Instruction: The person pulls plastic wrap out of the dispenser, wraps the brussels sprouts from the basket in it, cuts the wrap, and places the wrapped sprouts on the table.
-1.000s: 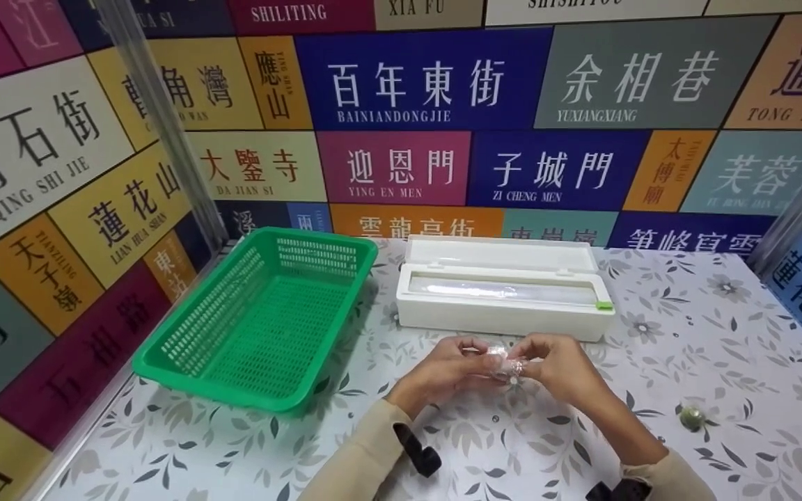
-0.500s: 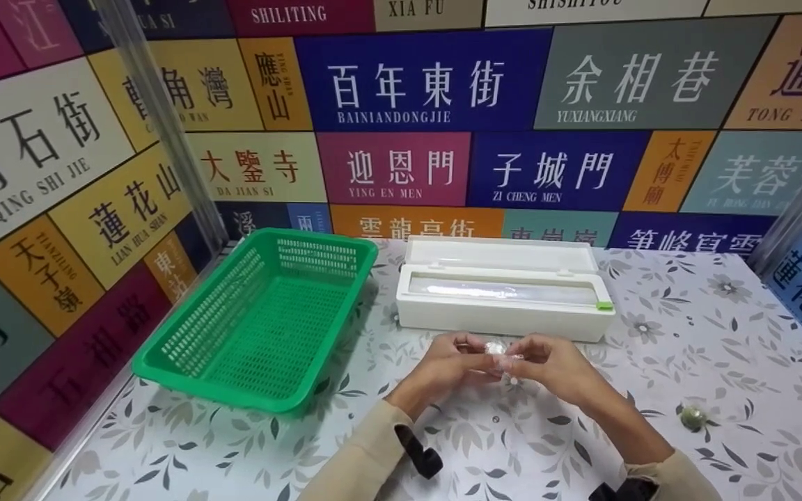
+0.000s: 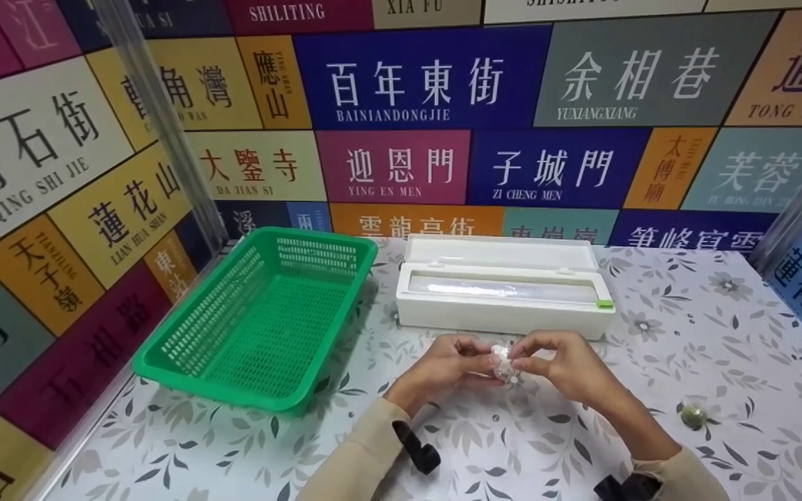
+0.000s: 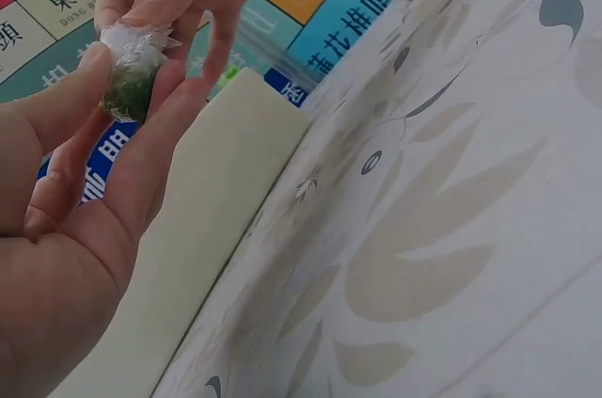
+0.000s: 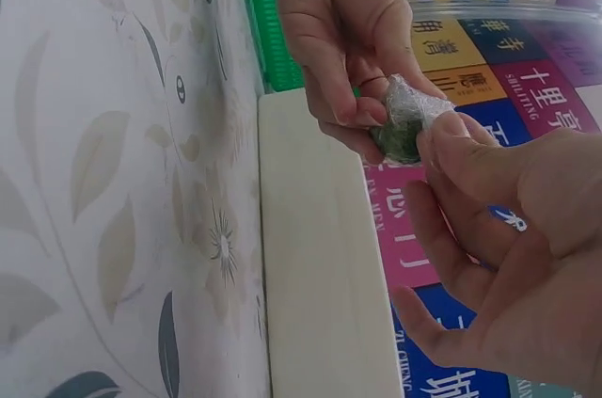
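A small round green item in crinkled cling film is held between both hands, just in front of a white box. My left hand grips its green end between thumb and fingers. The thumb and fingertips of my right hand pinch the bunched film on its other side. In the right wrist view, the green end shows beside the left fingers, with clear film gathered at the right thumb. What the green item is does not show clearly through the film. A second small film-wrapped green item lies on the table at the right.
The white cling film box stands behind the hands, lid raised, a film roll inside and a green slider at its right end. A green plastic basket sits left on the flower-patterned cloth. Sign-printed walls enclose the table.
The right fingers have shifted their pinch on the film, and more of the bunched film shows between the hands. The box, basket and second wrapped item stay put.
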Motion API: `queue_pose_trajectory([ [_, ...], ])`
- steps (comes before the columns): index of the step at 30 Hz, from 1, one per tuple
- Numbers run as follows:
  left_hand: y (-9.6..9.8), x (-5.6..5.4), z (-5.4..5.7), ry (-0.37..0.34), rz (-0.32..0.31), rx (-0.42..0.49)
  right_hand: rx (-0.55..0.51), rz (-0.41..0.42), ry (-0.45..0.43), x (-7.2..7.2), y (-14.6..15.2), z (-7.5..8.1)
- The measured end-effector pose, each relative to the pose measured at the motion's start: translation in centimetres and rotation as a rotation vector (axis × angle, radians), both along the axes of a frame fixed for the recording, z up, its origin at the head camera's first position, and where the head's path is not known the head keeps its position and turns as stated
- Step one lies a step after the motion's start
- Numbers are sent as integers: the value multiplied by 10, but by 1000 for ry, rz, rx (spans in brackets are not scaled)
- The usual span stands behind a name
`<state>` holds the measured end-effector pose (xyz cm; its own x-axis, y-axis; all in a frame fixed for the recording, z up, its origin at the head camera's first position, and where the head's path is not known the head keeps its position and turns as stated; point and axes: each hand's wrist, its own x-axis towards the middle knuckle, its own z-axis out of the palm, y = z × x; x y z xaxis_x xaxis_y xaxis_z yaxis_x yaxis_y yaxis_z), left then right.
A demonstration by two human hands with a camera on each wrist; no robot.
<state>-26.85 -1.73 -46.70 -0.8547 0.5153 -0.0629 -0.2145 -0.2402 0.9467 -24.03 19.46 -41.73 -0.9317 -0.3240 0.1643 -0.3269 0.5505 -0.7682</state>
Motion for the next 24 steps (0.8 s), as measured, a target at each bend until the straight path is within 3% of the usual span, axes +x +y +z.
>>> queue_pose_trajectory([
  [4, -1, 1, 4, -8, -28, -11, 25, -115, 63, -1, 0, 0],
  [9, 3, 1, 7, 6, -10, -32, -5, -173, 117, -4, 0, -4],
  [16, 9, 1, 6, 4, 148, -112, -17, -156, 133, -2, -9, -9],
  [24, 6, 0, 6, 10, 165, -96, 27, -103, 60, 1, -7, -4],
])
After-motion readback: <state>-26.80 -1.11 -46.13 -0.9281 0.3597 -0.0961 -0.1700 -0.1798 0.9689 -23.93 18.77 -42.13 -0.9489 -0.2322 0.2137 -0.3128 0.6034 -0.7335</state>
